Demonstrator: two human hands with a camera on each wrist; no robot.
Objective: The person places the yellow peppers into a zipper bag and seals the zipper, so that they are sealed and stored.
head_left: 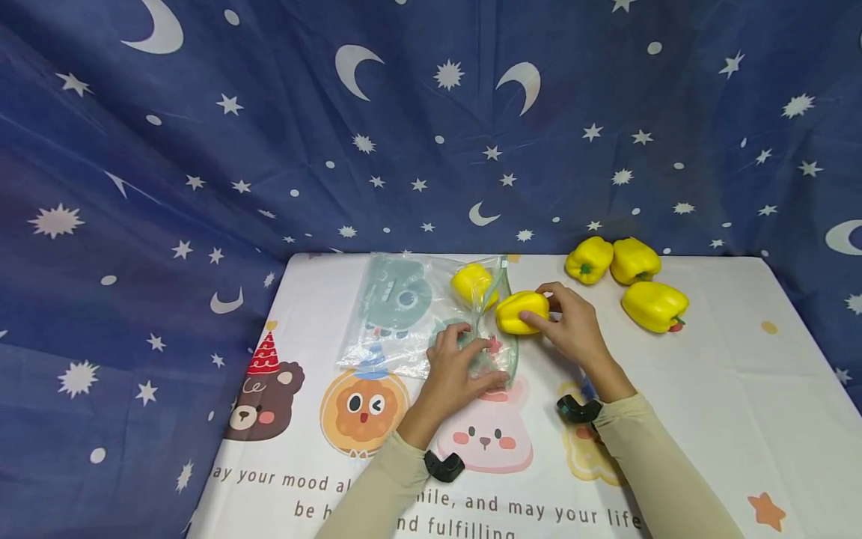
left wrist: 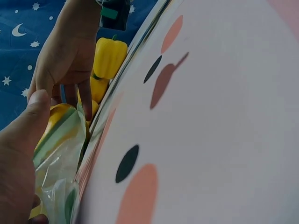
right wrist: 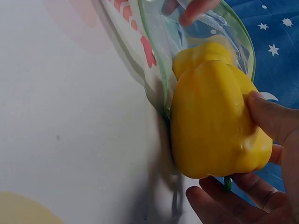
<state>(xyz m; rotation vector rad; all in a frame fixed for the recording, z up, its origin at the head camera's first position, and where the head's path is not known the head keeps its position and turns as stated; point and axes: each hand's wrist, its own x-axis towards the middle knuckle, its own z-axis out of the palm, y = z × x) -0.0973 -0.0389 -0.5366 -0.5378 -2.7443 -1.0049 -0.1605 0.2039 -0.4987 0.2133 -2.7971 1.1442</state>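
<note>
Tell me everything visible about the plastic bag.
The bag is clear, wrinkled and plastic-looking, with green edging round its open mouth. It lies on the white cloth, mouth toward the right hand, one yellow pepper inside near the opening. A pale green shape shows on or through it; which, I cannot tell. The left hand touches it near the mouth. The right hand holds a second pepper at the opening.

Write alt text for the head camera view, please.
A right hand holds a yellow bell pepper at the mouth of a clear, green-edged zip bag with another yellow bell pepper inside, while the left hand touches the bag. Three more yellow bell peppers lie farther right on a cartoon-print tablecloth.
</note>
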